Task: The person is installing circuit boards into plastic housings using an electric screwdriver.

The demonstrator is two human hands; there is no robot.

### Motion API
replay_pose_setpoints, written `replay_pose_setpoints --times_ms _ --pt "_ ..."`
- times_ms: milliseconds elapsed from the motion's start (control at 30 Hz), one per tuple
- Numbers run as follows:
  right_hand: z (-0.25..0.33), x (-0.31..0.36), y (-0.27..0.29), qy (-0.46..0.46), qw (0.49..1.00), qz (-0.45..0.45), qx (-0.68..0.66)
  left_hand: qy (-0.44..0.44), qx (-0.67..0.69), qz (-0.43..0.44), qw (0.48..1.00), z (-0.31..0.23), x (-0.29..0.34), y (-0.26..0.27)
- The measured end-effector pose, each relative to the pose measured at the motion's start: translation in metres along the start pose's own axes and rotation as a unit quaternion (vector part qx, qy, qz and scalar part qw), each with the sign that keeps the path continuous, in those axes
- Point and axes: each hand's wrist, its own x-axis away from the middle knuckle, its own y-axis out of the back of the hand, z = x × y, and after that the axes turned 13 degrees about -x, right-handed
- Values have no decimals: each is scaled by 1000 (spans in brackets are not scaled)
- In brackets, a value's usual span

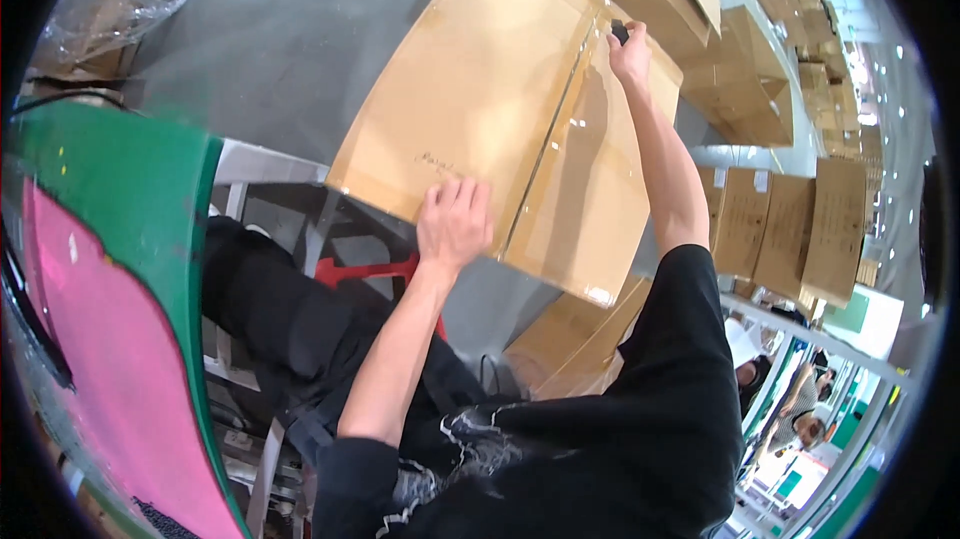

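Observation:
A large brown cardboard carton (470, 69) stands in front of me, its two top flaps meeting along a dark seam. Clear tape shows on parts of its top, and there is some handwriting on the near left flap. My left hand (456, 221) lies on the near edge of that flap, fingers stretched out, holding nothing. At the far end of the seam, my right hand (630, 54) is closed around a small black object (619, 33). Its kind is too small to make out, and whether it touches the cardboard I cannot tell.
On my left is a green-edged table (120, 159) with a pink sheet (110, 289). A red stool (365, 271) stands behind the carton's near side. Stacked cartons (770, 224) line the right, with more boxes beyond. Clear plastic wrap (110, 14) lies at far left. People are at lower right.

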Motion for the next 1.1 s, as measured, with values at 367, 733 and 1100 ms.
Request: replay_pose_setpoints --times_ms 367,733,1100 --pt "8 -86 -25 203 944 71 250 5 -35 9 999 -3 -2 6" --pt "-35 -104 29 133 896 192 377 30 -14 0 999 -2 -4 2" --pt "-12 -102 -14 36 980 133 142 35 -3 -9 999 -3 -1 2"
